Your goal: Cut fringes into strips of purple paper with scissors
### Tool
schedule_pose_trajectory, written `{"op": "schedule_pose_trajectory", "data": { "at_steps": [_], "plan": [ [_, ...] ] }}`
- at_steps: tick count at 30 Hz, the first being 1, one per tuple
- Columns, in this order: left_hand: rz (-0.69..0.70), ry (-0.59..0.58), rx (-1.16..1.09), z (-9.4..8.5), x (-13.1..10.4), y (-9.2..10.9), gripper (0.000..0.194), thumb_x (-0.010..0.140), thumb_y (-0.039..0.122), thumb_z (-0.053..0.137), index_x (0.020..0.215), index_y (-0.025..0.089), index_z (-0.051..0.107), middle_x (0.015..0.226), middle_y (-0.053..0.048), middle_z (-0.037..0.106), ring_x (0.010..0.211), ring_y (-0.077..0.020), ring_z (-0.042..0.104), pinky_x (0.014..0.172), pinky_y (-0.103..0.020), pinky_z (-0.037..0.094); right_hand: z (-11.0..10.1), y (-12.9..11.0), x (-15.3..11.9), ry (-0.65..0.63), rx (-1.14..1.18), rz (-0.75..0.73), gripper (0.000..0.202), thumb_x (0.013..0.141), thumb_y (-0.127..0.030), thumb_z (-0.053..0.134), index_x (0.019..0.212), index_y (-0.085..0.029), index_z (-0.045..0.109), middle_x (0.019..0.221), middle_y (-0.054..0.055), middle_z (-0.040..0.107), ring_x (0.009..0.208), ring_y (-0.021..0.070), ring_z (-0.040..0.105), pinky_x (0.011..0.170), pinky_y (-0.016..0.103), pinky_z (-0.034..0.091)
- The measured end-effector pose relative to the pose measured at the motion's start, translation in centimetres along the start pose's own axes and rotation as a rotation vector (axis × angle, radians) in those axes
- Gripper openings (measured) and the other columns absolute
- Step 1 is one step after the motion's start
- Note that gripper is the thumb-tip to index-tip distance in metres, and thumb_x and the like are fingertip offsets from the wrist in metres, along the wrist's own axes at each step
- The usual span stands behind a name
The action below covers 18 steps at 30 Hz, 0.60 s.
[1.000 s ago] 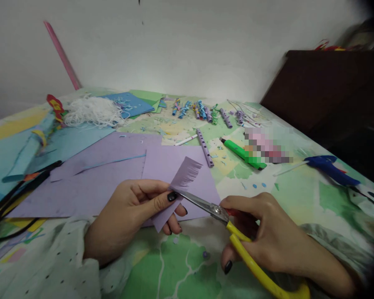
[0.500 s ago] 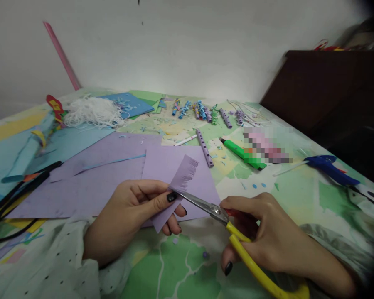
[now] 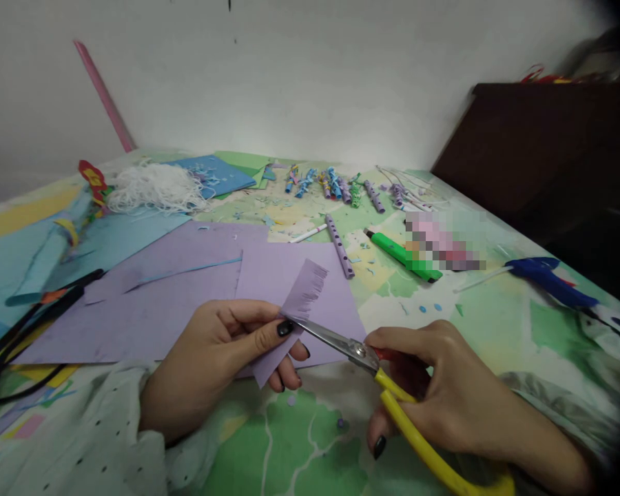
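Scissors (image 3: pixel 359 350) are held in your right hand (image 3: pixel 444 393), fingers and thumb closed on the handles; blade tips meet the strip (image 3: pixel 302 293) beside your left thumb. Your left hand (image 3: pixel 224 355) pinches this strip between thumb and fingers, above the near part of the light purple sheet (image 3: pixel 284 272). Slits run along the strip's right side, past the thumb; the part below is uncut. Both hands are apart from each other, over the near half of the table (image 3: pixel 393 455). Spotted tube (image 3: pixel 339 246) lies across the sheet's far right corner. Green cutter (image 3: pixel 403 255) lies right of it. Blue tool (image 3: pixel 550 281) lies near the table's right edge, white yarn (image 3: pixel 155 186) toward the far left corner.
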<state>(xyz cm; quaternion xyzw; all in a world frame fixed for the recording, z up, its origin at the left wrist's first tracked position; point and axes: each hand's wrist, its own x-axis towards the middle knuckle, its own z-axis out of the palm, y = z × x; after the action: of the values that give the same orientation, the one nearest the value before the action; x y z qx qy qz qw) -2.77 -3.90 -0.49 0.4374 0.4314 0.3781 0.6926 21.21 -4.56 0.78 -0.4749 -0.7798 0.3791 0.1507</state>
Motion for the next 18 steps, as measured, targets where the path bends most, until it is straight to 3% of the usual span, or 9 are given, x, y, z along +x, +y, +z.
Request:
{"op": "schedule_pose_trajectory", "data": {
  "at_steps": [4, 9, 18],
  "plan": [
    [0.005, -0.004, 0.008, 0.03, 0.04, 0.01, 0.014, 0.079, 0.026, 0.072, 0.07, 0.016, 0.076, 0.057, -0.002, 0.072, 0.048, -0.0086, 0.065, 0.047, -0.011, 0.05, 0.07, 0.14, -0.06, -0.017, 0.022, 0.027, 0.035, 0.066, -0.038, 0.081, 0.064, -0.019, 0.051, 0.046, -0.01, 0.033, 0.046, 0.0078, 0.025, 0.04, 0.021, 0.019],
    [0.022, 0.006, -0.019, 0.08, 0.18, 0.1, 0.011, 0.077, 0.025, 0.075, 0.071, 0.016, 0.076, 0.065, -0.002, 0.075, 0.049, -0.0099, 0.067, 0.047, -0.013, 0.052, 0.22, 0.04, -0.2, -0.083, 0.084, 0.064, 0.03, 0.069, -0.026, 0.076, 0.067, -0.02, 0.047, 0.048, -0.01, 0.036, 0.048, 0.008, 0.028, 0.04, 0.021, 0.02],
    [0.016, 0.013, 0.004, -0.03, -0.05, -0.06, 0.012, 0.077, 0.026, 0.074, 0.071, 0.016, 0.076, 0.062, -0.003, 0.074, 0.048, -0.0108, 0.066, 0.047, -0.014, 0.052, 0.36, 0.01, -0.17, -0.06, 0.072, 0.017, 0.031, 0.068, -0.028, 0.077, 0.067, -0.019, 0.048, 0.051, -0.009, 0.035, 0.049, 0.0076, 0.026, 0.04, 0.02, 0.02]
  ]
}}
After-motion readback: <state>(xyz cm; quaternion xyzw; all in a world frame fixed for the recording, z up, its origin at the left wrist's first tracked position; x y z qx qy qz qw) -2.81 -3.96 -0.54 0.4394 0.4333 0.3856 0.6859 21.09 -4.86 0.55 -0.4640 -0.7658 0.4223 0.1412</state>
